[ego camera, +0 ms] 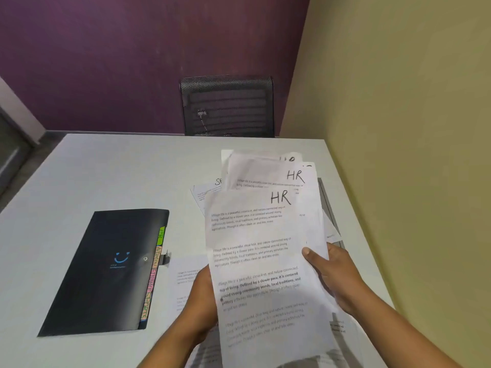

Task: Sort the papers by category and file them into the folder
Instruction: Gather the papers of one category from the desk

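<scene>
I hold a fanned stack of white printed papers marked "HR" [265, 248] above the table. My right hand [332, 274] grips the stack's right edge, thumb on top. My left hand [202, 296] holds it from below at the left, fingers hidden behind the sheets. A black expanding folder [106, 269] lies shut on the table to the left, with coloured tabs [152, 277] along its right side. More sheets lie on the table under the stack: one lettered "SP" [210, 188] at the back and others [186, 277] beside the folder.
The white table [106, 168] runs to a yellow wall on the right. A black mesh chair [228, 107] stands behind the far edge against a purple wall. A grey strip [328, 205] lies along the table's right side.
</scene>
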Tool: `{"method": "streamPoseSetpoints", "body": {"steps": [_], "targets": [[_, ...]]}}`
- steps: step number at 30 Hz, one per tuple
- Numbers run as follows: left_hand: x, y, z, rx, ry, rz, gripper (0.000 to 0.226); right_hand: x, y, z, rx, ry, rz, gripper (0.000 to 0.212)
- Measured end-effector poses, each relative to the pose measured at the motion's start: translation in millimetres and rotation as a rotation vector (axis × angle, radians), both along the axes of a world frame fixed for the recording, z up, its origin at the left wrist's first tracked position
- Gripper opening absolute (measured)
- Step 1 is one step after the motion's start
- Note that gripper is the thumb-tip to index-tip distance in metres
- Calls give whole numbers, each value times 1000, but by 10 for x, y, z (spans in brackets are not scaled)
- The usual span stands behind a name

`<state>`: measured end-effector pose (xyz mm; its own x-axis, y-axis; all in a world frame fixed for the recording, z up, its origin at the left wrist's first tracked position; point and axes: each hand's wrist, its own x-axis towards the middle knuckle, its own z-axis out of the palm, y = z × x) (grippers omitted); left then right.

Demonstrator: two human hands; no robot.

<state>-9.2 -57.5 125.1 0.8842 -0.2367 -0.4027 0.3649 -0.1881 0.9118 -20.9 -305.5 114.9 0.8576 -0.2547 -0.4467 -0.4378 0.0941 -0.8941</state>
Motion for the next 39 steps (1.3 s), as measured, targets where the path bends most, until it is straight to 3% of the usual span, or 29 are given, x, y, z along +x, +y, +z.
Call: {"method": "streamPoseSetpoints", "body": {"steps": [7, 10, 11, 14, 18, 21, 25, 28, 39], "targets": [[12, 47, 54, -74, 34, 128, 8, -144, 35, 28, 7, -24, 128, 20], [40, 72, 25, -455, 336, 218, 52, -139, 20, 41, -44, -23, 140, 17], [47, 82, 14, -521, 353, 228, 60, -131, 12, 33, -35, -30, 148, 18], [98, 75, -43, -385, 131, 209, 71, -124, -2, 27, -15, -60, 156, 22], [159, -3, 21, -228, -113, 144, 28, -109, 30, 59, -89, -125, 167, 31], [158, -71, 61, -203, -231, 206, 25, -81, 45, 45, -203, -178, 130, 28], [115, -85, 64, -200, -281, 263, 25, -95, 111, 62, -191, -284, 59, 21], [88, -59, 42, -172, -324, 217, 30, -116, 155, 29, -159, -313, 2, 29], [230, -17, -155, -13, -425, 109, 21, -50, 199, -65, -240, -297, 142, 31]]}}
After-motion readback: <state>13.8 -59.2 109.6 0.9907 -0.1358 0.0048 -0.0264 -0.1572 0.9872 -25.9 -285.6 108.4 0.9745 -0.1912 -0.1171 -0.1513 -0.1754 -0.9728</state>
